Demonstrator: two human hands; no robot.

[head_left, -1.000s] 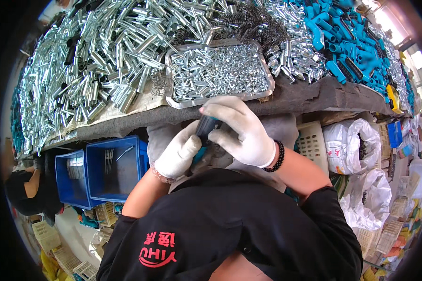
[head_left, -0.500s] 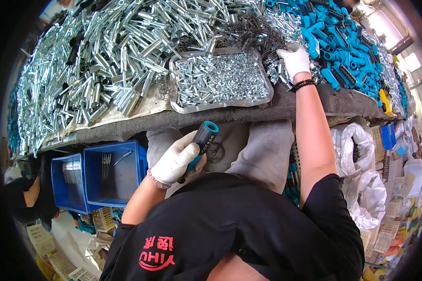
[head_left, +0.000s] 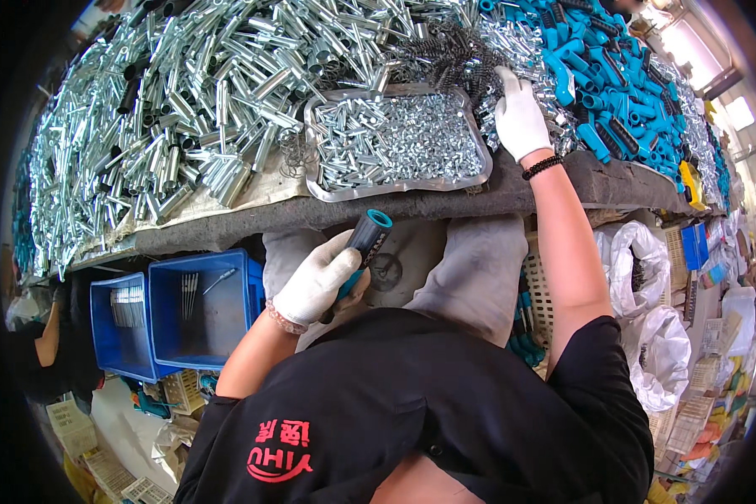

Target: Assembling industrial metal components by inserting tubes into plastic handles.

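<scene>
Could not make out any contact between the right hand [head_left: 521, 119] and the dark springs [head_left: 458, 60]. Lost part of the blue-and-black handle [head_left: 368, 238] behind the left hand [head_left: 317, 284]. Saw the metal tubes [head_left: 222, 102] cut by the upper edge, the co-worker [head_left: 50, 336] mostly hidden by shadow. Could not tell the smallest metal pieces [head_left: 437, 139] apart.

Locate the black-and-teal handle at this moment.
In the head view, the black-and-teal handle is slightly left of centre, held in the left hand, below the metal tray in the picture.
</scene>
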